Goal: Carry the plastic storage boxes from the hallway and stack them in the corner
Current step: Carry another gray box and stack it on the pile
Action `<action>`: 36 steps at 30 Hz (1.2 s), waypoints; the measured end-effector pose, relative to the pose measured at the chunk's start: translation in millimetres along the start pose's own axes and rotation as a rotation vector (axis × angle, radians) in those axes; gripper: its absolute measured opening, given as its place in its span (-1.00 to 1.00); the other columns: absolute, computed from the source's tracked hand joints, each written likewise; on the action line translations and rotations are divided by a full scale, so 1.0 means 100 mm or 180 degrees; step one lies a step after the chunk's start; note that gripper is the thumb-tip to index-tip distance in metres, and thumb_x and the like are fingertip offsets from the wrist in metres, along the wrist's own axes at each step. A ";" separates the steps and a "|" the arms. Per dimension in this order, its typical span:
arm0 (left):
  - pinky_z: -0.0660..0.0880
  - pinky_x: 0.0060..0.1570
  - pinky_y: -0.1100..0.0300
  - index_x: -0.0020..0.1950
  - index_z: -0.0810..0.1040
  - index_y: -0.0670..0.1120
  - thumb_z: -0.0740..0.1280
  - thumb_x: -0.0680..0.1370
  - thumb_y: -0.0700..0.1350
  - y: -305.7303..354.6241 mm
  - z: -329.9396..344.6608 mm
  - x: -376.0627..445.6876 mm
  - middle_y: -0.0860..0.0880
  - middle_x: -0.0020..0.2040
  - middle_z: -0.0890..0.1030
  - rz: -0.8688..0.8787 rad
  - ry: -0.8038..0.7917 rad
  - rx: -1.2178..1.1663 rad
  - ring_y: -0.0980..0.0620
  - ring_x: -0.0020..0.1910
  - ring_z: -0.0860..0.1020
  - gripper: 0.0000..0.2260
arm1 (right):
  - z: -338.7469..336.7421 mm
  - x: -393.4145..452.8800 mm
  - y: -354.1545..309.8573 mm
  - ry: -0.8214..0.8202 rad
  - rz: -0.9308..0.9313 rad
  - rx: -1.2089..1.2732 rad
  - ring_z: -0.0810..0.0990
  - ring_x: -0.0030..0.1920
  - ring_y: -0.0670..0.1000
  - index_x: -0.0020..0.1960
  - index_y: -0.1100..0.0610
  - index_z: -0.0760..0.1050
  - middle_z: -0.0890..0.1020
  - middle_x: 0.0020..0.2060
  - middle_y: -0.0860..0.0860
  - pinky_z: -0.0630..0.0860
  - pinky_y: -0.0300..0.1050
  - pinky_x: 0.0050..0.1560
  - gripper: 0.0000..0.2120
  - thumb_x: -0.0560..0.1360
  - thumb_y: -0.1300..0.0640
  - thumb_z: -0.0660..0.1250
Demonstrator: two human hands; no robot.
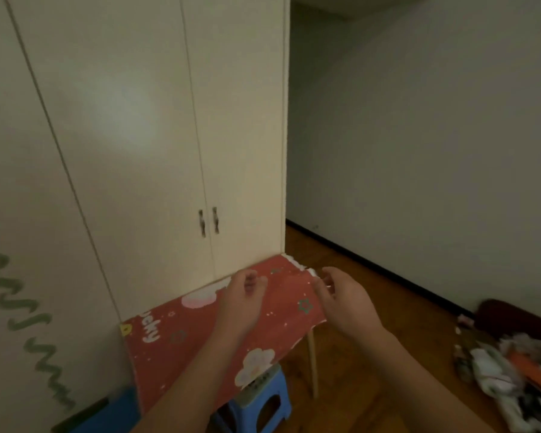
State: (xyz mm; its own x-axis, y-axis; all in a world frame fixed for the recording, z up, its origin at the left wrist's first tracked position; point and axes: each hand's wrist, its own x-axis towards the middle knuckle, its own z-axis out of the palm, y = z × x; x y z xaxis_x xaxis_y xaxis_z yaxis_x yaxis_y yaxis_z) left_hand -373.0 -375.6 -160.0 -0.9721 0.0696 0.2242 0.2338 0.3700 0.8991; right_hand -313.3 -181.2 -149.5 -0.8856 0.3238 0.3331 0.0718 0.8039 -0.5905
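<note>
Head view, dim room. Both hands hang over a small table (181, 348) covered in a red patterned cloth (200, 332), lower centre of the frame. The left hand (242, 300) hovers above the cloth with fingers loosely curled, holding nothing. The right hand (341, 300) is at the cloth's far right corner, its fingers bent near a white edge (297, 264) there; whether they pinch that edge or merely hang by it cannot be told. No plastic storage box is plainly in view; a blue object (107, 414) at the lower left edge is cut off and cannot be identified.

Risks, as judged: a tug at the corner could drag the cloth off the table. A blue stool (263, 398) stands under the table's near edge, and a heap of clothes (509, 373) lies on the floor at lower right; either could trip a person carrying a bulky load through poor light. The wardrobe (138, 120) behind fills the upper left.
</note>
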 end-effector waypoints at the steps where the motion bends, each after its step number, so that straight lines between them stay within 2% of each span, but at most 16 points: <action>1: 0.43 0.07 0.22 0.17 0.51 0.02 0.30 0.58 0.07 0.08 0.21 0.02 0.09 0.07 0.58 -0.0002 -0.0075 -0.0001 0.12 0.07 0.54 -0.78 | -0.10 0.06 0.18 0.0016 0.0013 -0.0040 0.57 0.06 -0.07 0.40 0.01 0.40 0.58 0.16 -0.05 0.54 -0.12 0.03 -0.52 0.59 -0.23 0.13; 6: 0.40 0.00 0.23 0.21 0.48 0.06 0.26 0.60 0.11 0.48 1.27 0.16 0.13 0.07 0.53 0.0132 -0.0252 0.0006 0.17 0.03 0.49 -0.76 | -0.67 0.35 1.08 0.0030 0.0183 -0.0185 0.55 0.12 -0.08 0.45 0.02 0.34 0.55 0.24 -0.04 0.53 -0.18 0.04 -0.49 0.59 -0.21 0.16; 9: 0.46 0.07 0.16 0.21 0.48 0.08 0.25 0.60 0.12 0.63 1.77 0.20 0.14 0.10 0.54 0.0099 -0.0425 -0.0060 0.17 0.07 0.50 -0.76 | -0.91 0.49 1.55 0.0039 0.0318 -0.0167 0.54 0.17 -0.06 0.46 0.03 0.32 0.53 0.28 -0.02 0.53 -0.16 0.09 -0.48 0.59 -0.21 0.17; 14: 0.40 -0.05 0.29 0.26 0.48 0.03 0.27 0.60 0.08 0.81 2.42 0.35 0.14 0.12 0.55 0.0114 -0.0638 -0.0155 0.20 0.08 0.50 -0.73 | -1.13 0.75 2.17 0.0053 0.0433 -0.0197 0.53 0.20 -0.05 0.47 0.04 0.33 0.53 0.27 -0.02 0.50 -0.21 0.06 -0.47 0.59 -0.21 0.16; 19: 0.36 -0.13 0.40 0.28 0.47 0.02 0.27 0.60 0.09 0.74 2.92 0.69 0.14 0.12 0.53 0.0097 -0.0756 -0.0013 0.20 0.08 0.49 -0.71 | -1.06 1.09 2.63 0.0024 0.0540 -0.0164 0.51 0.23 -0.05 0.47 0.04 0.33 0.52 0.30 -0.02 0.49 -0.17 0.12 -0.46 0.59 -0.22 0.15; 28: 0.38 -0.11 0.40 0.34 0.43 0.03 0.26 0.60 0.11 0.59 3.86 1.67 0.15 0.14 0.52 -0.0083 -0.0977 -0.0214 0.28 0.06 0.47 -0.66 | -0.78 2.15 3.45 -0.0043 0.0718 -0.0280 0.52 0.20 -0.07 0.47 0.02 0.33 0.52 0.28 -0.03 0.51 -0.18 0.11 -0.45 0.59 -0.25 0.13; 32: 0.38 -0.07 0.38 0.36 0.41 0.03 0.25 0.61 0.11 0.56 4.15 2.13 0.13 0.18 0.52 -0.0146 -0.1003 -0.0130 0.19 0.12 0.48 -0.64 | -0.67 2.67 3.67 -0.0103 0.0774 -0.0185 0.50 0.25 -0.03 0.48 0.05 0.32 0.51 0.31 0.00 0.50 -0.12 0.19 -0.45 0.60 -0.23 0.13; 36: 0.38 -0.02 0.32 0.35 0.41 0.01 0.25 0.61 0.10 0.53 4.51 2.62 0.14 0.13 0.51 -0.0199 -0.0972 -0.0118 0.16 0.12 0.48 -0.66 | -0.60 3.17 3.95 -0.0121 0.0761 -0.0148 0.49 0.27 0.00 0.48 0.07 0.33 0.51 0.32 0.02 0.48 -0.08 0.23 -0.44 0.60 -0.22 0.13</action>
State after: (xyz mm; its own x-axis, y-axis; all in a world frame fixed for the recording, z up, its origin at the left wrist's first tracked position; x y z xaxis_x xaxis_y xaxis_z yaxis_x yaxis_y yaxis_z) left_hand -624.1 80.5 -223.1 -0.9444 0.3250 0.0498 0.1686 0.3488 0.9219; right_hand -538.4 269.2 -233.0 -0.8574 0.4892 0.1596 0.3017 0.7291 -0.6144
